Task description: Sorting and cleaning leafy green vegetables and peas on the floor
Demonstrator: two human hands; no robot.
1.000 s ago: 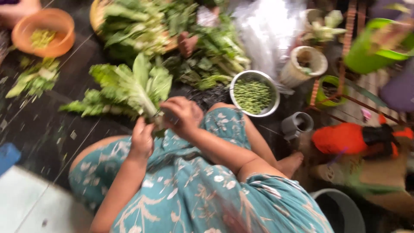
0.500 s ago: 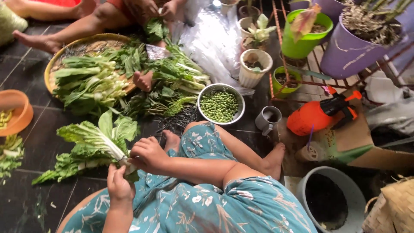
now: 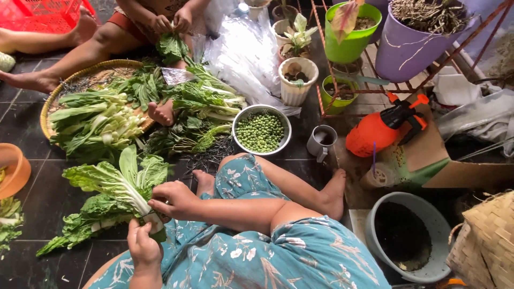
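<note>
Low at the left, over the dark tiled floor: a bunch of leafy greens with pale stalks, held at its stem end, its leaves fanning up and to the left.
Right hand: curled closed over the stalk base from above, fingers wrapped round the stems.
Left hand: just below the right one, closed on the bottom end of the same stalks, thumb up.
Lap: the person sits on the floor in a teal flowered dress, one knee raised, bare feet out in front.
Loose leaves: more greens lie on the tiles under the held bunch.
Woven tray: beyond it, heaped with pale-stemmed greens, with a further pile spilling to its right.
Metal colander: near the raised knee, full of green peas.
Metal cup: just right of the colander.
Orange spray bottle: lying on a cardboard box at the right.
Grey tub: lower right, holding dark soil, beside a woven basket.
Other person: at the top, two hands working on a leaf, bare legs either side of the tray.
</note>
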